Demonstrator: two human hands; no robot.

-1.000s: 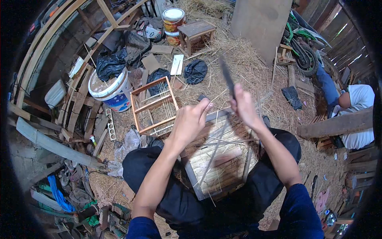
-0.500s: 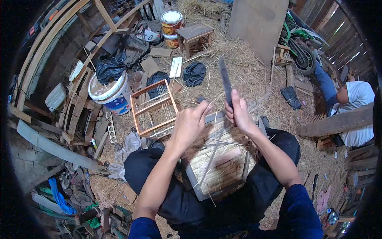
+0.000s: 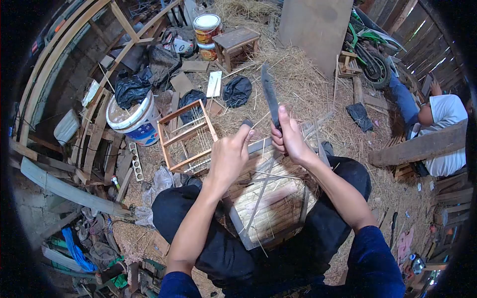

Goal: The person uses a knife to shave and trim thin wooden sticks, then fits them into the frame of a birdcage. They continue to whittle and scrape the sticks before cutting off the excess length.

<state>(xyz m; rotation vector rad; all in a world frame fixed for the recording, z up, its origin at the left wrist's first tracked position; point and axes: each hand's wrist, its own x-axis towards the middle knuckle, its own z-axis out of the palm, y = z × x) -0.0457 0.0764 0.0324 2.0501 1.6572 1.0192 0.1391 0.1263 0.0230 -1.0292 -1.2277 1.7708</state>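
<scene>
In front of me my right hand [image 3: 289, 135] is wrapped round the handle of a knife [image 3: 269, 92], its long dark blade pointing up and away. Just left of it, my left hand [image 3: 229, 156] is closed, thumb and finger pinching a thin bamboo strip [image 3: 260, 120]. The strip slants up toward the knife blade and is narrow in this view. Below both hands, a framed panel of pale slats [image 3: 271, 218] rests between my knees. Several thin strips [image 3: 259, 201] lie loose across it.
Left of my hands stands a small wooden frame with thin bars [image 3: 186, 136]. Beyond it are a white bucket [image 3: 131, 119], paint cans [image 3: 207, 30] and a stool [image 3: 237, 42]. At the right, another person [image 3: 442, 131] sits behind a wooden beam [image 3: 422, 146], near a green motorcycle [image 3: 372, 59].
The whole view has shifted slightly left. My left hand has turned and dropped a little, while the knife is still upright in my right hand.
</scene>
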